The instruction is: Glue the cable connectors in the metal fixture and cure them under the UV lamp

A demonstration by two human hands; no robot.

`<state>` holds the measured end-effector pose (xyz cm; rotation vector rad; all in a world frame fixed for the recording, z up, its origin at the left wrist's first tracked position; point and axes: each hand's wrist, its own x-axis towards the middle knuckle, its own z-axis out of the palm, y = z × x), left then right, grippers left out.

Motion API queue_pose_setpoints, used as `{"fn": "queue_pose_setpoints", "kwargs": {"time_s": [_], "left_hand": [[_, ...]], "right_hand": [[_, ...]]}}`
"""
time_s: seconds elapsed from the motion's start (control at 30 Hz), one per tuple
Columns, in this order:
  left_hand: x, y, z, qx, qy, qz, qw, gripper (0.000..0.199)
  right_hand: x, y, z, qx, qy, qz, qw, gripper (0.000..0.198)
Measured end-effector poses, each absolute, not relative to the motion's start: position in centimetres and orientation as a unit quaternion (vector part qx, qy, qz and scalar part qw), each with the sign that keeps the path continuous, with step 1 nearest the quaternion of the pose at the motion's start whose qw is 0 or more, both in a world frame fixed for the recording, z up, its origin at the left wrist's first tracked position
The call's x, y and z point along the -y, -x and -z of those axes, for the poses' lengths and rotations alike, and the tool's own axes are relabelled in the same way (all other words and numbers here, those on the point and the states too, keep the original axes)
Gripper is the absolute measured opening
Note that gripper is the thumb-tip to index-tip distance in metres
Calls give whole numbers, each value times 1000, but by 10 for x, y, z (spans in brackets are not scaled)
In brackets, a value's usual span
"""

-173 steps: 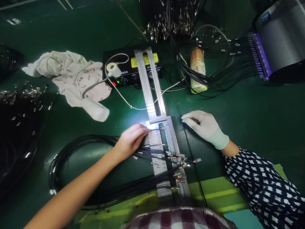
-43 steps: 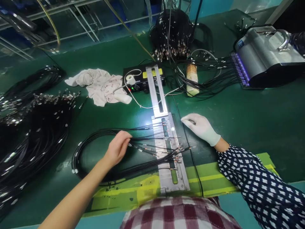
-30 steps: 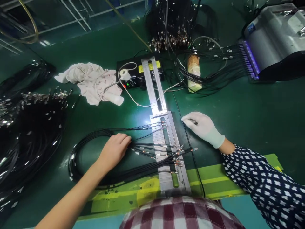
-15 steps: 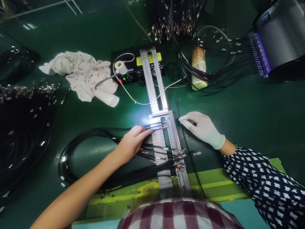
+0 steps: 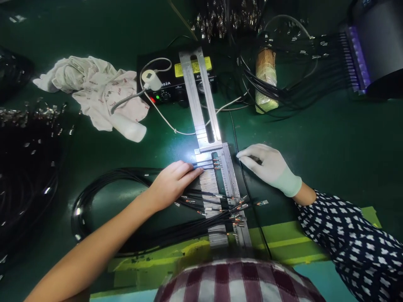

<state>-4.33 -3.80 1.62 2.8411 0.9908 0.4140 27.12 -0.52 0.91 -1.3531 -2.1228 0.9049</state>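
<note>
Three black wires (image 5: 206, 162) lie side by side across the top of the slotted metal jig (image 5: 210, 184), their copper-coloured tips reaching the jig's middle slot. The left hand (image 5: 171, 184), bare, lies flat on these wires at the jig's left edge, fingers stretched out and pressing down rather than closed round anything. Lower on the jig a loose fan of wires (image 5: 217, 209) crosses it at a slant; the count there cannot be told, since they overlap. Their metal ends stick out past the jig's right edge. All of them run back to one coil of black cable (image 5: 103, 197) on the mat to the left of the forearm.

The right hand (image 5: 270, 167), in a white glove, rests on the green mat (image 5: 330, 159) just right of the jig, fingertips pinched on a single thin black cord (image 5: 244, 176) that runs along the jig's right side. Whether it truly grips the cord is unclear.

Open mat lies to the right of the gloved hand. A long metal rail (image 5: 201, 100) runs from the jig's top up over a black control box (image 5: 174, 82). Left of it lie one crumpled white cloth (image 5: 94, 90) and one white lamp head (image 5: 130, 130). Right of it stands one wrapped roll (image 5: 266, 79), with wires leading to a grey machine (image 5: 374, 46). One heap of black wires (image 5: 28, 159) fills the left edge.
</note>
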Motion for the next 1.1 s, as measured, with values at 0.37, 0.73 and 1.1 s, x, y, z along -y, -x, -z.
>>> {"fn": "queue_pose_setpoints", "kwargs": {"time_s": [0.37, 0.73, 1.1], "left_hand": [[64, 42, 2, -421, -897, -138, 15, 40], [74, 4, -21, -413, -882, -136, 184, 26], [77, 12, -16, -469, -819, -213, 252, 16]], "right_hand": [[4, -272, -6, 774, 492, -323, 235, 18], [22, -269, -4, 783, 437, -305, 320, 15], [53, -263, -2, 867, 314, -274, 273, 4]]}}
